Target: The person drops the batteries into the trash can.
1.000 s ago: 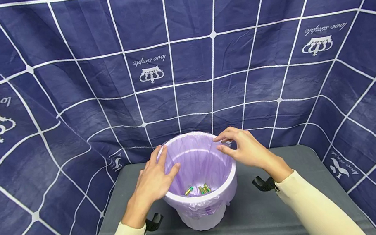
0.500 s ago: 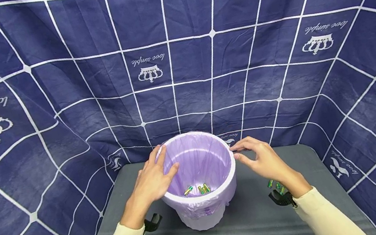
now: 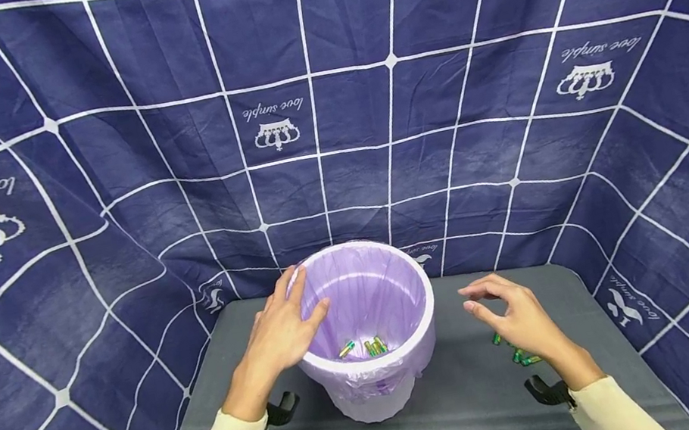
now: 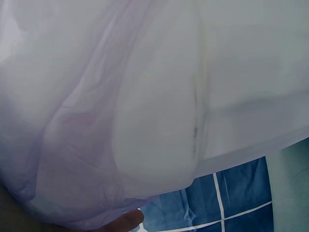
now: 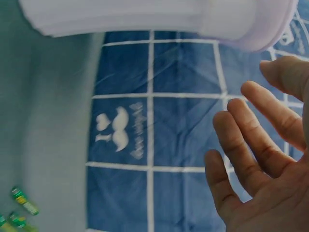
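A white bin with a purple liner [image 3: 375, 386] stands on the grey surface. Several green-and-gold batteries [image 3: 376, 347] lie at its bottom. My left hand [image 3: 279, 334] rests at the bin's left rim, relaxed fingers along the outside and thumb over the opening; one fingertip [image 4: 130, 220] shows below the bin wall in the left wrist view. To the right of the bin, my right hand [image 3: 517, 315] hangs in the air, fingers apart and loosely bent, holding nothing. More batteries [image 3: 528, 359] lie on the surface under it, partly hidden by the hand; the right wrist view shows several batteries [image 5: 24, 200].
The grey cloth surface [image 3: 463, 417] extends around the bin. A blue curtain with white grid lines [image 3: 361, 112] encloses the back and both sides, close behind the bin. Black wrist mounts [image 3: 545, 391] sit at both cuffs.
My right hand has moved from over the bin's right rim out to the right and nearer to me, bringing the batteries on the surface into view. The left hand stays at the rim.
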The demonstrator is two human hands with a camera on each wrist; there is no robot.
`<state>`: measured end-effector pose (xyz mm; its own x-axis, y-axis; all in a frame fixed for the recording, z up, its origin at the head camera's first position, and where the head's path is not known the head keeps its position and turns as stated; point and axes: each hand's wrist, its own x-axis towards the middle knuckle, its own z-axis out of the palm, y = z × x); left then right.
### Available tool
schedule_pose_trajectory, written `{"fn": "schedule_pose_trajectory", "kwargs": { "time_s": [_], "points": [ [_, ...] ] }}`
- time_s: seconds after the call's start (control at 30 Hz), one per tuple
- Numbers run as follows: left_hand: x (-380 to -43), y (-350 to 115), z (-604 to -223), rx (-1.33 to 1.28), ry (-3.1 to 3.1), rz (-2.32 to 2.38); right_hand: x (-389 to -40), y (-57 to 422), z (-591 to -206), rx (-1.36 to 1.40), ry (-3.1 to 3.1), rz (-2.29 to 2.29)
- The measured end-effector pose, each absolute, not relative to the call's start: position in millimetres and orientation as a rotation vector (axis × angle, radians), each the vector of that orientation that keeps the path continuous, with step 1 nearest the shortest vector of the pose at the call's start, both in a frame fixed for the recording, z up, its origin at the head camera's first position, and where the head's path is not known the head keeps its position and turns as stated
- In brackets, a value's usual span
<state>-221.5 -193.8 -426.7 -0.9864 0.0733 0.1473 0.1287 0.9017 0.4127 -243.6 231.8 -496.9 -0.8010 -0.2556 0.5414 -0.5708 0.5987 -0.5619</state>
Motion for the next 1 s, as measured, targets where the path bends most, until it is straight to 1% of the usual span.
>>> {"fn": "schedule_pose_trajectory", "kwargs": {
  "time_s": [0.47, 0.8, 1.0],
  "points": [
    [-223, -195, -427, -0.153, -2.935, -0.657, -230, 280, -552, 0.428, -2.523, 1.04],
    [-224, -194, -428, -0.158, -2.938, -0.66, -218, 316, -590, 0.158, -2.726, 0.946],
    [-224, -194, -426, -0.153, -2.942, -0.656, -216, 332, -609, 0.022, -2.896, 0.928]
  ]
}}
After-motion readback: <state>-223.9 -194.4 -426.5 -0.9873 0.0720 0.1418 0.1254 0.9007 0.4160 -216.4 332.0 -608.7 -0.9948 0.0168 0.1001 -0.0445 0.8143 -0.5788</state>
